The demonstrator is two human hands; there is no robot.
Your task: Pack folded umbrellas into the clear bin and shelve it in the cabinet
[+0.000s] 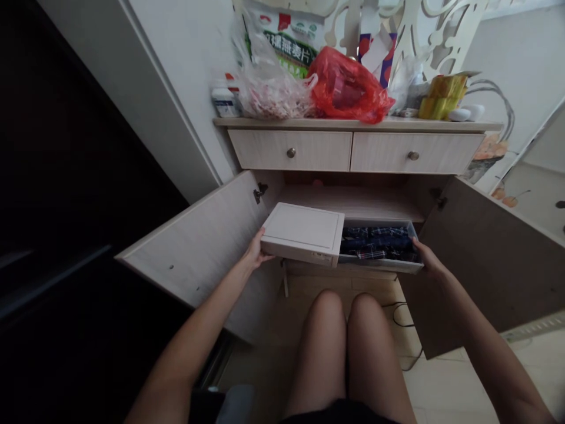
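Observation:
A long shallow clear storage box [379,266] sits half out of the open cabinet's lower shelf. Folded dark plaid cloths [377,242] fill its right part. A white flat lid [304,234] covers its left part. My left hand [256,252] grips the left end of the box under the lid, fingers curled round it. My right hand [426,259] holds the right end of the box, fingers closed on its rim. My bare knees [344,306] are just below the box.
Both cabinet doors, left [198,247] and right [489,259], stand open to either side. Two closed drawers [353,151] are above. On top lie a red plastic bag [346,88], a clear bag [269,88], a small bottle [224,101] and yellow packs [444,94]. A black cable [399,315] lies on the tiled floor.

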